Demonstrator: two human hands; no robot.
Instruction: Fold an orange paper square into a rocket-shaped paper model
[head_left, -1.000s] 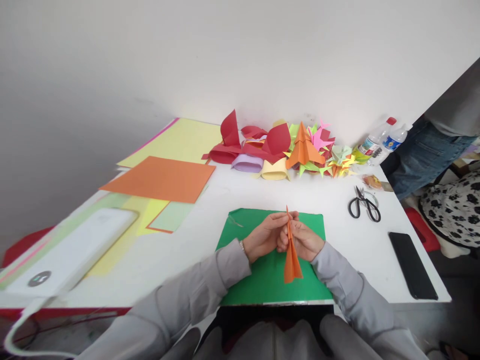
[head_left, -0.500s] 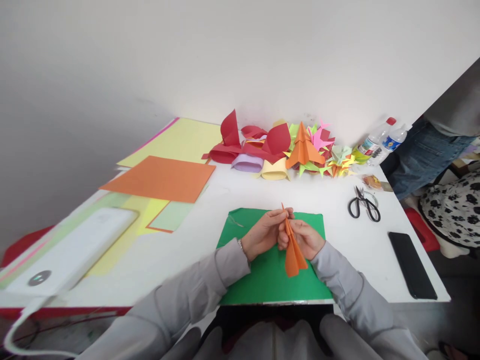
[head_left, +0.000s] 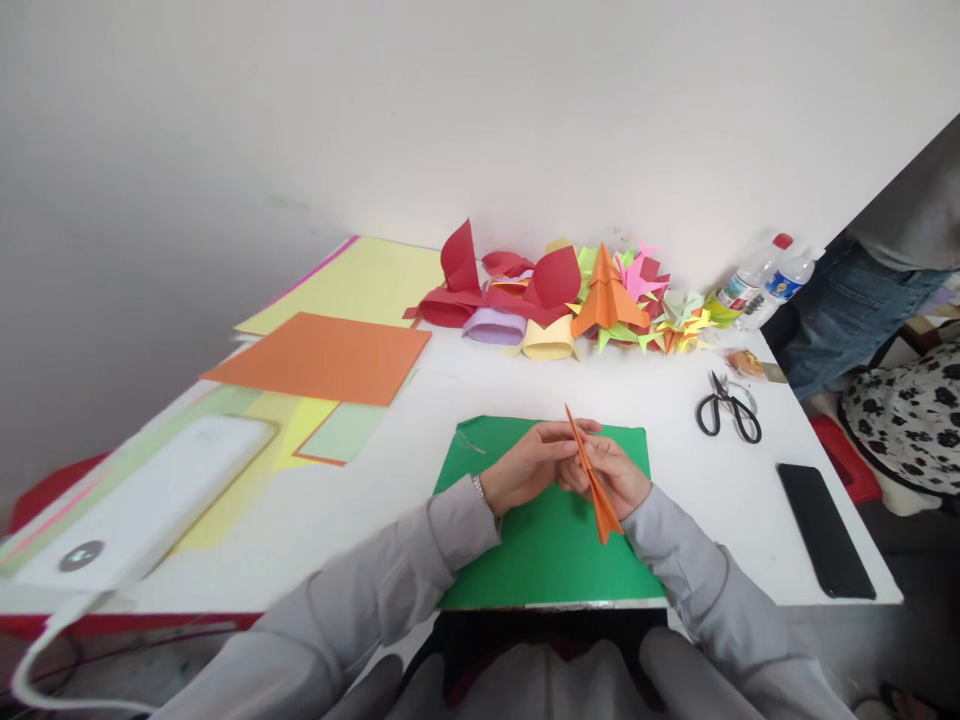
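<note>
A narrow folded piece of orange paper (head_left: 598, 492) is held between both hands above a green mat (head_left: 547, 560), its thin tip pointing away and its wider end toward me. My left hand (head_left: 529, 465) touches it from the left near the upper part, fingers bent around it. From the right, my right hand (head_left: 613, 470) pinches the same paper, thumb on its near side. Some fingers are hidden behind the paper and each other.
Orange sheet (head_left: 322, 357) and white power bank (head_left: 150, 500) lie left. Paper crowns (head_left: 550, 340) and an orange paper plane (head_left: 606, 295) stand behind. Right are scissors (head_left: 726, 405), phone (head_left: 825, 530), bottles (head_left: 776, 290); a person in jeans (head_left: 855, 310) stands beyond.
The orange paper has turned so that its wide end appears narrower and lies further right. My left hand's fingers have shifted slightly right over the paper.
</note>
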